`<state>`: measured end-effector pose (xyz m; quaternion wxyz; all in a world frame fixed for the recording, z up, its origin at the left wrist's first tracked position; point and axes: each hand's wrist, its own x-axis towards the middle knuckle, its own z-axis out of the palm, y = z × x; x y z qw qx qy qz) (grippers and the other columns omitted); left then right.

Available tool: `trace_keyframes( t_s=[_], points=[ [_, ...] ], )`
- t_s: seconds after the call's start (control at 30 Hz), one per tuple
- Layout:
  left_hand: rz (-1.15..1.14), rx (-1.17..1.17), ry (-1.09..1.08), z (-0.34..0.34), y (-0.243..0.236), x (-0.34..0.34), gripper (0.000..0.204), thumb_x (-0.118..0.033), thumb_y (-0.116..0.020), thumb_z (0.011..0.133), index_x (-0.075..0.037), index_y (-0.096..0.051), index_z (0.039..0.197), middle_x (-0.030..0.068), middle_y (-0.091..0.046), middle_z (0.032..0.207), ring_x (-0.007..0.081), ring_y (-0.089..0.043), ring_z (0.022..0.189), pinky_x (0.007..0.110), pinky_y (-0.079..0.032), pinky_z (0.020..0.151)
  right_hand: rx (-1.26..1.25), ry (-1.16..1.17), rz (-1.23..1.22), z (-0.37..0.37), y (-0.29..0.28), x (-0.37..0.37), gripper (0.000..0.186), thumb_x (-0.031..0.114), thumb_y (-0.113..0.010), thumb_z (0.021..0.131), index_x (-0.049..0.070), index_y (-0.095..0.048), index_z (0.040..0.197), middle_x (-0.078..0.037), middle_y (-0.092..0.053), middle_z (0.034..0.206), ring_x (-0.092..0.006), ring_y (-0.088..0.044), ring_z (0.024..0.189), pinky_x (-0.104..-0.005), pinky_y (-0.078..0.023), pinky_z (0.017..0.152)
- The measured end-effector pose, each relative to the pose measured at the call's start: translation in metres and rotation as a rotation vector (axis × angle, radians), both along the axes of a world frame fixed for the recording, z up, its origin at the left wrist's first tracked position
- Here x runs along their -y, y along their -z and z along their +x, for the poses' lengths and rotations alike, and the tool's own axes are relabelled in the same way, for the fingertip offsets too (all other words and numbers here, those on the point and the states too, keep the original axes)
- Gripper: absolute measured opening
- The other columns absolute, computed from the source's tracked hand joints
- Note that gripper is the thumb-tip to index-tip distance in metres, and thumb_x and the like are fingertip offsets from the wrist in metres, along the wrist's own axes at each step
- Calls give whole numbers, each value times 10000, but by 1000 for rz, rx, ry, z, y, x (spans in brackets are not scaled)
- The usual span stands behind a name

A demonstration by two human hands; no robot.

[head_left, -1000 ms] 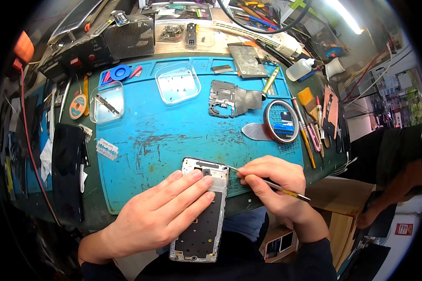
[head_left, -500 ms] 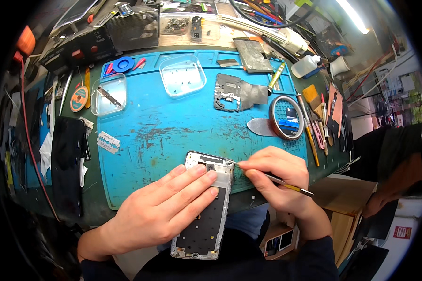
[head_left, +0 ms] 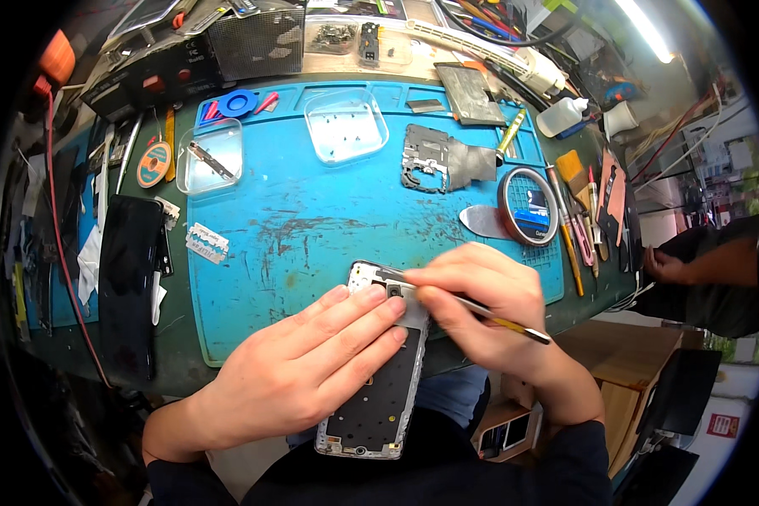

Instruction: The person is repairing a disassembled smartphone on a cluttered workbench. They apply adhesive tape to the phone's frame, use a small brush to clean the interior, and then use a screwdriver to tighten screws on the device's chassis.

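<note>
Overhanging the near edge of the bench, an opened phone point(head_left: 379, 379) is pinned flat by the left hand point(head_left: 308, 367), whose fingers are stretched together across its upper half. A thin tool point(head_left: 489, 314) is pinched in the right hand point(head_left: 481, 308), its tip set against the phone's top end. A blue mat point(head_left: 312, 219) is spread under the phone's top end, and two clear trays point(head_left: 346, 125) are placed near the far edge.

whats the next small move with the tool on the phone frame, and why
Probably ease the thin metal tool along the top edge of the opened silver phone frame: the right hand has its tip near the upper corner, and the left hand presses the frame flat.
</note>
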<state>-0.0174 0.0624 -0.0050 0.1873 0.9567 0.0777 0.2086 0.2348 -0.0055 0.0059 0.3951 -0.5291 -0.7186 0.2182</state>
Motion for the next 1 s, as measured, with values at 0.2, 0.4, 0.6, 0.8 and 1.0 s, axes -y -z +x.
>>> trace_keyframes(
  t_s=[0.2, 0.4, 0.6, 0.8, 1.0],
  points=[
    [-37, 20, -16, 0, 0, 2, 392, -62, -660, 930, 14, -709, 1312, 174, -670, 1457, 338, -629, 1391, 483, -560, 1120, -29, 12, 9, -8, 3, -9, 174, -27, -787, 893, -22, -794, 1067, -149, -760, 908, -279, -740, 807, -357, -582, 698],
    [-41, 8, -19, 1, 0, 3, 395, -57, -659, 932, 11, -706, 1319, 171, -670, 1457, 336, -626, 1396, 484, -553, 1130, -4, 24, -5, -5, -1, -3, 178, -25, -785, 895, -18, -794, 1073, -143, -762, 905, -279, -742, 809, -351, -584, 700],
    [-25, 14, -17, 0, 0, 2, 400, -54, -663, 930, 8, -706, 1323, 170, -667, 1460, 333, -622, 1403, 482, -552, 1133, -16, 18, 0, -2, 5, 0, 146, -17, -774, 908, -18, -791, 1052, -144, -769, 919, -285, -745, 814, -351, -583, 698],
    [-29, 12, -23, -1, 1, 3, 419, -54, -667, 923, 3, -698, 1337, 166, -663, 1467, 335, -613, 1411, 485, -545, 1149, -163, -14, -139, -6, 5, -17, 109, 37, -755, 949, -12, -792, 1039, -142, -786, 937, -236, -765, 808, -325, -593, 715],
    [-18, -4, -20, 0, 0, 3, 433, -60, -656, 917, -6, -695, 1344, 150, -659, 1476, 334, -612, 1411, 477, -540, 1157, -356, -52, -368, -2, -6, -25, 212, 139, -712, 1035, -43, -793, 1108, -111, -811, 983, -122, -749, 872, -279, -582, 739]
  ],
)
